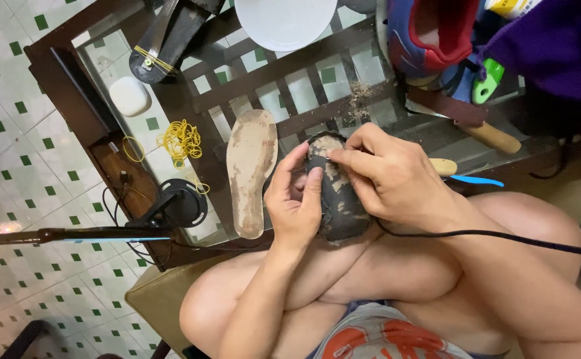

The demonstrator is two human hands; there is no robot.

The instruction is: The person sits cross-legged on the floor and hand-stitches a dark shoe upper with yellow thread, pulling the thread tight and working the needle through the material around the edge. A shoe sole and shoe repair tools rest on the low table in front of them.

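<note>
Both hands clamped on the dark shoe sole [341, 199], which sits propped on my knees just in front of the glass-topped table [71, 93]. Left hand [295, 199] wraps its left edge, thumb and fingers curled round it; right hand [390, 176] pinches at the upper end, fingertips on the patchy pale residue there.

Handling, my read: light, rubbery, bends rather than cracks. Crusted old glue makes the surface rough, so slip risk is low. Best hold is along the side edges, mid-length, leaving the flaky top face free.

Left to right on the table: dark-handled tool [71, 235] lying off the near corner, white oval case [129, 96], loose yellow rubber bands [181, 141], round black stand [183, 205], tan insole [250, 169] lying flat just beside my left hand. Further back, white plate [284, 20]. Right side: red-and-blue shoe [426, 33], wooden-handled tools [489, 136], purple cloth [559, 43].

Black cable [503, 234] runs across my right forearm; could snag. Dust and scrapings on the glass near the sole's top end.
</note>
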